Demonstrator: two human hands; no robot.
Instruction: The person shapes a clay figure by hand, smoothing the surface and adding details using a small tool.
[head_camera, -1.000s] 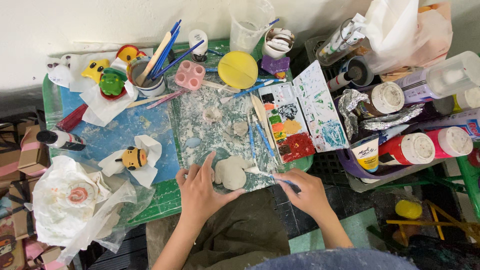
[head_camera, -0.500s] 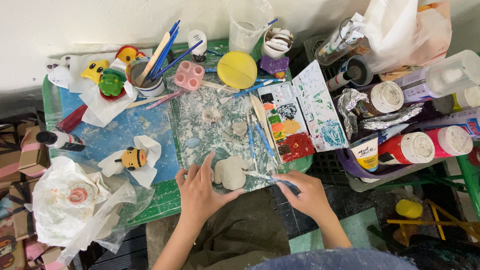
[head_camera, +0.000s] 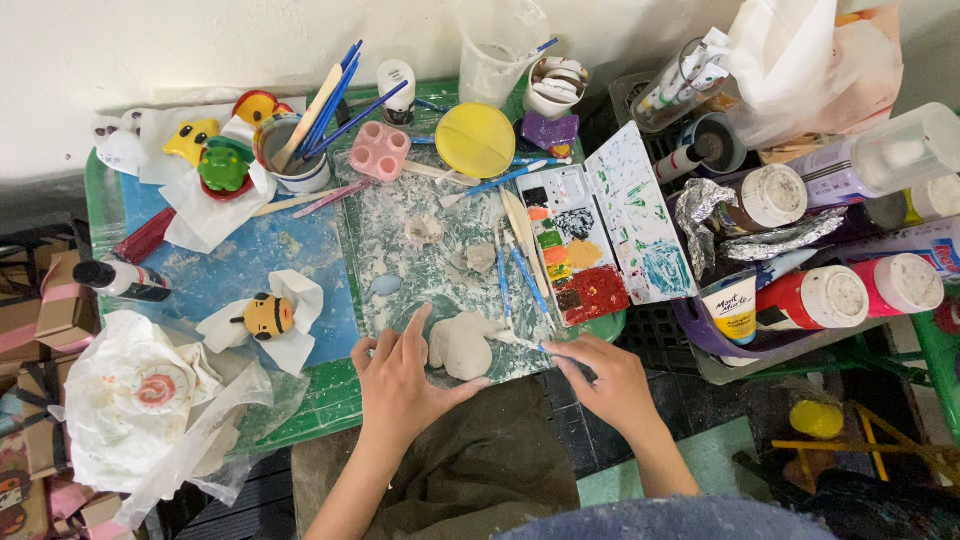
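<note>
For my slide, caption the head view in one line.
Left hand steadies a pale clay figure while the right hand works it with a thin tool, beside a paint palette.

The left hand (head_camera: 400, 385) is lying flat on the green cutting mat (head_camera: 320, 405), its thumb side touching a pale clay lump (head_camera: 462, 345). The right hand (head_camera: 610, 380) is gripping a thin blue-handled tool (head_camera: 530, 345) whose tip is meeting the lump's right edge. Just beyond, an open paint palette (head_camera: 595, 235) is showing red, orange, green and black wells. A small bee figure (head_camera: 268, 315) is sitting on white tissue left of the hands, and a yellow lid (head_camera: 477, 140) is lying near the wall
</note>
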